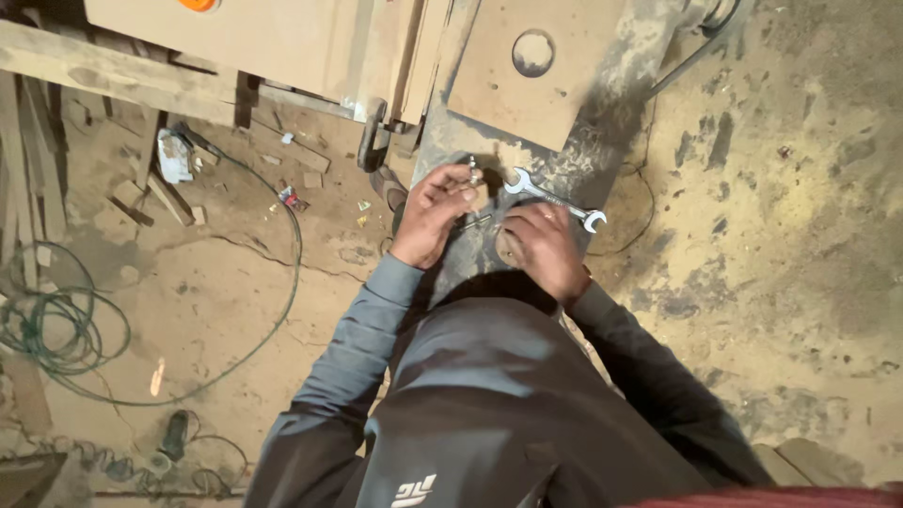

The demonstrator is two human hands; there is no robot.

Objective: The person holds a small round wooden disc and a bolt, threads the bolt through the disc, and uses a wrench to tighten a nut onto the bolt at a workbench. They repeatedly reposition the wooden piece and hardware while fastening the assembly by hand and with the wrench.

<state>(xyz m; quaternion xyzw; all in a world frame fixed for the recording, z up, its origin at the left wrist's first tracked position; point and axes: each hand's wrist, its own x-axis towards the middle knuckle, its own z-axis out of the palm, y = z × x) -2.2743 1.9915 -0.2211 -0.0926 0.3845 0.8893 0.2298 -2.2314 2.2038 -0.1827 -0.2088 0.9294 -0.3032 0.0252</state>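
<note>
My left hand [435,209] pinches a small metal bolt-like part [473,171] upright between its fingertips, over a dusty grey metal plate [616,89]. My right hand [546,252] lies knuckles up on the same plate, fingers curled over a dark round spot [508,246]; what it grips, if anything, is hidden. A silver double-ended open wrench [555,198] lies flat on the plate, just beyond my right fingertips. Another short metal pin [476,222] lies between the two hands. Grey sleeves cover both arms.
A brown board with a round hole [533,54] rests on the plate's far end. Wooden planks [103,71] and scraps lie at upper left. A coil of green cable [52,329] sits on the dirt floor at left, with a thin black wire [647,202] to the right.
</note>
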